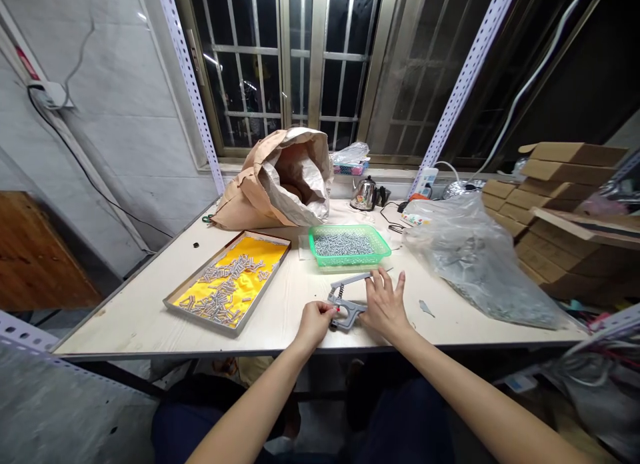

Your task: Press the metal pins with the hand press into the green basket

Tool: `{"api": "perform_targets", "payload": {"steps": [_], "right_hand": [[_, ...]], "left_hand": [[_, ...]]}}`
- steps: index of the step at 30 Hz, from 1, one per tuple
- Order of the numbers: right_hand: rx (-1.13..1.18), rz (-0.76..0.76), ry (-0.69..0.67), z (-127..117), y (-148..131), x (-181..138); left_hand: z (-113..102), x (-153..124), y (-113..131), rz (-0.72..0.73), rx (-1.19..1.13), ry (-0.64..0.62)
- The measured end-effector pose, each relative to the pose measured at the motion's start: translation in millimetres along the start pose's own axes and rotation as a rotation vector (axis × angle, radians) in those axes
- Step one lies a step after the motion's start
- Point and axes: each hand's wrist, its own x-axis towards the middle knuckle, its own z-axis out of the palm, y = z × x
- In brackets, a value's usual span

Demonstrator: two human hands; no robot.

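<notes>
Grey spring-loaded pliers [351, 311] lie near the front edge of the table, their long upper lever [353, 278] raised and a dark coil spring showing beneath it. My right hand [385, 303] grips the handle end, fingers over the lever and thumb low by the body. At the jaw end, the fingertips of my left hand [317, 321] are pinched together beside a small red spot; what they hold is too small to make out. Just behind the pliers stands a green plastic basket [383, 249] filled with small metal pins [345, 244].
To the left, a shallow tray [227, 329] with yellow lining holds many small metal springs or cylinders [220, 294]. Behind are a large open paper sack [245, 201] and a kettle [364, 195]. A clear plastic bag [475, 264] and stacked cardboard boxes [555, 244] stand right. A grey scrap [427, 308] lies nearby.
</notes>
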Motion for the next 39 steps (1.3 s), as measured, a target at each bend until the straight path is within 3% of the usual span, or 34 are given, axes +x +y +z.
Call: {"api": "perform_targets", "payload": {"steps": [7,15,20,25,39], "right_hand": [[0.027,0.072,0.045,7.4,-3.0,-6.0],[0.032,0.095,0.111,16.0,-2.6,-8.7],[0.034,0.051,0.147,17.1,0.0,-8.3],[0.037,0.050,0.150,21.1,0.3,-10.6],[0.060,0.066,0.132,23.8,-1.6,-13.7]], "left_hand": [[1.9,-5.0,3.9,0.022,0.151,0.025],[-16.8,-3.9,22.8,0.235,0.435,-0.019],[-30.5,6.6,39.7,0.342,0.577,-0.152],[-31.9,6.6,40.7,0.300,0.584,-0.262],[-31.0,2.3,38.3,0.360,0.578,-0.350]]}}
